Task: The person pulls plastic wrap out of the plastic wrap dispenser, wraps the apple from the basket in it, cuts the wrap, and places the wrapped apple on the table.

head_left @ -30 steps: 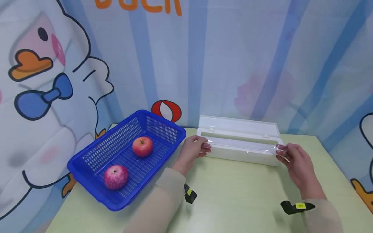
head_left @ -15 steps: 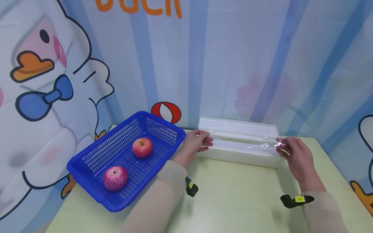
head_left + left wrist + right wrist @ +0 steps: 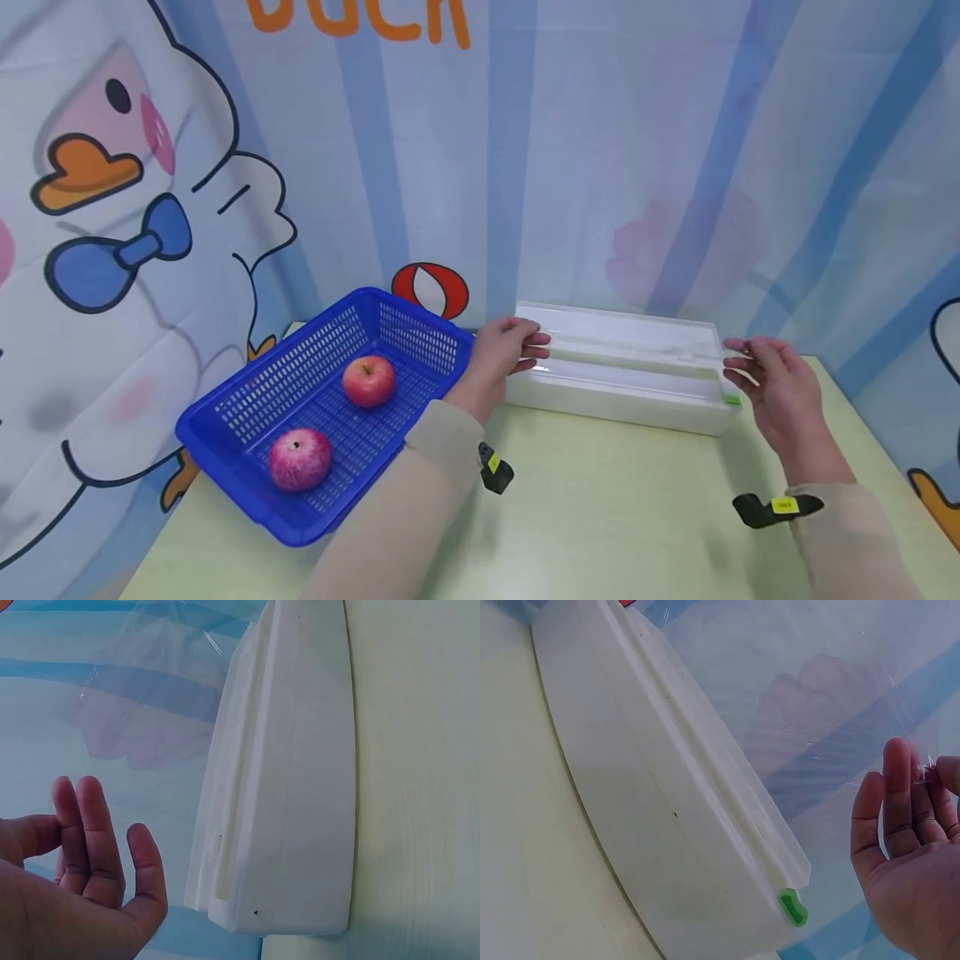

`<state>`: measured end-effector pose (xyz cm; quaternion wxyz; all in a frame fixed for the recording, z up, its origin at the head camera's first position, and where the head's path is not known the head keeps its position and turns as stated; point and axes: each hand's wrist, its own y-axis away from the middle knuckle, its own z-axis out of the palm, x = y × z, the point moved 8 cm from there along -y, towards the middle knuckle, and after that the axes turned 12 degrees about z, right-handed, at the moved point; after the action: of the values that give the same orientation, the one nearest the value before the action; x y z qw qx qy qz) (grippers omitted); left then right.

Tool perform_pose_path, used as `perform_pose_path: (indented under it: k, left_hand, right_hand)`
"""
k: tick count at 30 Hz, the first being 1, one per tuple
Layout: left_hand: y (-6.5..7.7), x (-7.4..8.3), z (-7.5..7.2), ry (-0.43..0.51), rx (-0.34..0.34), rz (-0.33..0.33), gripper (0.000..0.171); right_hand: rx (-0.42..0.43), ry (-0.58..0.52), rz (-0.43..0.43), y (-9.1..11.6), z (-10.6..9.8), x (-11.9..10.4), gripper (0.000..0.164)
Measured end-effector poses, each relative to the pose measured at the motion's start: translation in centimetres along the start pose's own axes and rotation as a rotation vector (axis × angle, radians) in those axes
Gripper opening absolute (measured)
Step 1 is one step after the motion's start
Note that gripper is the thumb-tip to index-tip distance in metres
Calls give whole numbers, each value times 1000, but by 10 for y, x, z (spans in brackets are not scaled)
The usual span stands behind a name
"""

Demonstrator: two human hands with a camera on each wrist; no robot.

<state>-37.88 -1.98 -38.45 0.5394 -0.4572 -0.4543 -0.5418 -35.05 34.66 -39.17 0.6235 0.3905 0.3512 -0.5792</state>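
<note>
A long white cling film dispenser (image 3: 615, 404) lies on the table with its lid (image 3: 622, 329) raised at the back. Clear cling film (image 3: 832, 735) stretches up from it, wrinkled and shiny in the right wrist view. My right hand (image 3: 783, 396) pinches one corner between thumb and fingertips, just above the dispenser's right end. Over the left end, my left hand (image 3: 498, 358) pinches the other corner, thumb against forefinger, the remaining fingers spread. A green slider (image 3: 793, 907) sits at the dispenser's right end.
To the left stands a blue plastic basket (image 3: 187, 425) holding a red apple (image 3: 369, 382) and a darker pink-red apple (image 3: 300, 459). A printed cloth backdrop (image 3: 570, 167) hangs behind the pale table (image 3: 585, 500), close to the raised lid.
Both hands have risen from the dispenser's front edge, drawing the film upward. The right hand has also shifted slightly right, uncovering the green slider. Basket and apples stay put.
</note>
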Motion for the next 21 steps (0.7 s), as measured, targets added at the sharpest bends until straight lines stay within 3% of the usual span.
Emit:
perform_pose_path:
  k: [8, 21]
  left_hand:
    - [-1, 15, 3, -12, -6, 22, 24]
    - [1, 47, 2, -13, -29, 69, 30]
  right_hand:
    - [-36, -72, -35, 2, 8, -13, 9]
    - [-113, -81, -115, 3, 22, -42, 8]
